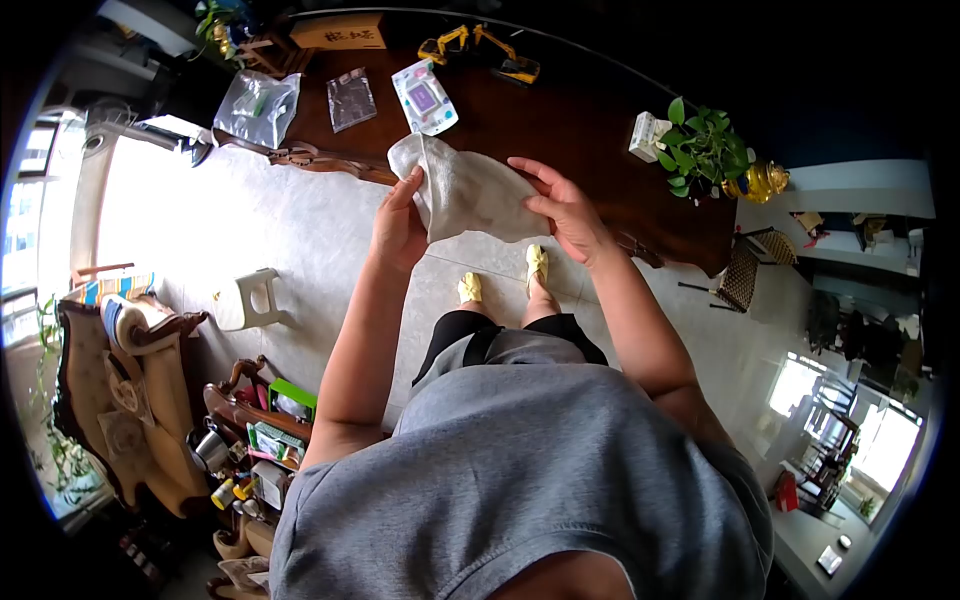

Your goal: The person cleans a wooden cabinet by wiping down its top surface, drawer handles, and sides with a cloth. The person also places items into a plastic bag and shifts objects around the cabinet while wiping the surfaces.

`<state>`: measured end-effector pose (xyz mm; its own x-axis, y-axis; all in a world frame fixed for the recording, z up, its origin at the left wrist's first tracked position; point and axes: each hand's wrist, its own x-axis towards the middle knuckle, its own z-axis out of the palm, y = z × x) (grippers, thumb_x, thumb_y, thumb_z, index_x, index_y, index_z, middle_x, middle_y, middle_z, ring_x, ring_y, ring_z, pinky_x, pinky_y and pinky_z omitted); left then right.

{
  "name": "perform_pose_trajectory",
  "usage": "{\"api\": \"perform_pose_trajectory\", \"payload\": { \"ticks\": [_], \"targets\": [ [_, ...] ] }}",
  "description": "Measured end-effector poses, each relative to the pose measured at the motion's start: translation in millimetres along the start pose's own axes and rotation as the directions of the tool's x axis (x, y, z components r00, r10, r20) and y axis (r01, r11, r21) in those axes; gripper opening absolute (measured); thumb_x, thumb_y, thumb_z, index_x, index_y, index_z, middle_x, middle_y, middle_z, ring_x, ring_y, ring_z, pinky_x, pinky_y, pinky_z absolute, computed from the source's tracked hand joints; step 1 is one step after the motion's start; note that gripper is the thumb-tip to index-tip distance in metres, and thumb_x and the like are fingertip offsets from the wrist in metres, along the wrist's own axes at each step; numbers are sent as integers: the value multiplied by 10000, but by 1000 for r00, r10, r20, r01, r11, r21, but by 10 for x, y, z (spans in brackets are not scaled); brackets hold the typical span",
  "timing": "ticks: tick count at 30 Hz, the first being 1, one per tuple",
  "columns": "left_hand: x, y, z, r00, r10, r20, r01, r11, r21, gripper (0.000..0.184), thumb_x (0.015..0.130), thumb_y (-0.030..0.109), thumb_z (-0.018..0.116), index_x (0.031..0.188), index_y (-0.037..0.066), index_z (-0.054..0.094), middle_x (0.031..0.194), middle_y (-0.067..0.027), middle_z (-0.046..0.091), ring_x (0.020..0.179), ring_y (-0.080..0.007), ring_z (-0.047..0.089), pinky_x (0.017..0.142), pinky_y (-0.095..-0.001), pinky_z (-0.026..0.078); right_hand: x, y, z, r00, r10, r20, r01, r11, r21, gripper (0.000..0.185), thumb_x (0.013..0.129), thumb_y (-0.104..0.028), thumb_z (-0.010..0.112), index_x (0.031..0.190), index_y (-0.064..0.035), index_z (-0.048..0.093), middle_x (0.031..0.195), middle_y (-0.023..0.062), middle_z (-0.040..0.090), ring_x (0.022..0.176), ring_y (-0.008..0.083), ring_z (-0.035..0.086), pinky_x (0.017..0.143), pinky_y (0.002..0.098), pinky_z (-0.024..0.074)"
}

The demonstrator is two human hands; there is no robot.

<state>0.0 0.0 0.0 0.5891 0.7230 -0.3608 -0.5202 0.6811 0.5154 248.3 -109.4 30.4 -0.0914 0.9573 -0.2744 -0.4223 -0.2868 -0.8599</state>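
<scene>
A greyish-white cloth (pixel 470 190) is stretched between my two hands in front of the dark wooden table's near edge. My left hand (pixel 400 222) pinches its left side, with the thumb on top. At its right end, my right hand (pixel 568 212) grips the cloth between thumb and fingers, the index finger reaching out above it. Just beyond the cloth's upper left lies a white patterned packet with a purple label (pixel 424 98). Left of that packet are a small clear bag (pixel 351 100) and a larger clear plastic bag (pixel 257 106).
The dark table (pixel 590 140) also bears a cardboard box (pixel 338 32), yellow toy excavators (pixel 515 68), a white box (pixel 648 136) and a leafy plant (pixel 705 150). A white stool (pixel 250 300) stands at left, near a sofa (pixel 130 400); a woven chair (pixel 738 277) is at right.
</scene>
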Motion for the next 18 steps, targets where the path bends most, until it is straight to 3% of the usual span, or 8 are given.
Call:
{"api": "perform_pose_trajectory", "payload": {
  "ticks": [3,5,9,11,13,14,15,18],
  "targets": [
    [-58,36,82,1000,-21,-13,20,997,-74,435,1072,296,567,1375,-16,562,1266,-157,693,1144,-288,694,1032,-463,553,-24,-150,93,999,20,-51,-26,993,-116,608,1057,-297,615,1575,-55,409,1483,127,558,1377,202,519,1160,352,419],
    [-282,78,43,998,-22,-67,14,994,-110,434,1074,287,560,1379,-21,557,1266,-163,692,1150,-286,691,1038,-461,548,-116,-96,444,979,-187,-82,132,886,-445,677,1048,-383,625,1577,-28,394,1508,141,536,1397,212,504,1167,348,406],
    [-473,2,249,992,1,-126,-15,994,-107,400,1060,249,595,1337,-40,565,1208,-166,704,1067,-294,720,967,-466,590,-97,158,781,973,-96,212,194,837,-511,965,940,-583,710,1580,31,330,1546,190,487,1412,267,496,1166,365,396],
    [-598,7,304,989,44,-142,-55,996,-70,352,1051,237,625,1291,-18,591,1177,-145,714,1013,-265,735,901,-434,615,-63,256,849,950,-170,262,299,736,-607,785,986,-455,707,1531,37,429,1473,161,565,1314,207,561,1105,333,448],
    [-710,97,300,994,84,-76,-80,996,48,308,1045,237,643,1248,6,619,1143,-124,724,993,-231,734,879,-405,616,59,294,828,991,67,119,-4,883,-470,540,1029,-275,670,1443,49,545,1339,116,663,1182,147,613,1034,310,492],
    [-769,181,283,983,120,-137,-103,987,128,273,1041,239,654,1205,20,646,1087,-108,739,939,-215,738,826,-378,620,84,285,785,997,-20,77,58,842,-536,361,1043,-97,605,1373,51,605,1248,70,706,1129,118,640,1020,287,504],
    [-816,281,240,966,188,-178,-142,960,242,257,1041,244,659,1159,16,670,1027,-95,752,878,-194,742,778,-347,621,103,303,665,995,-9,99,48,913,-405,359,1038,-90,588,1373,38,616,1261,73,707,1122,108,636,1016,284,501],
    [-928,597,-45,880,446,-162,-300,788,537,226,1038,201,669,1129,-5,694,975,-71,758,812,-133,719,729,-290,600,60,-50,485,996,-30,80,67,860,-505,315,1022,-108,586,1300,24,654,1181,49,721,1073,108,652,986,284,516]
  ]
}}
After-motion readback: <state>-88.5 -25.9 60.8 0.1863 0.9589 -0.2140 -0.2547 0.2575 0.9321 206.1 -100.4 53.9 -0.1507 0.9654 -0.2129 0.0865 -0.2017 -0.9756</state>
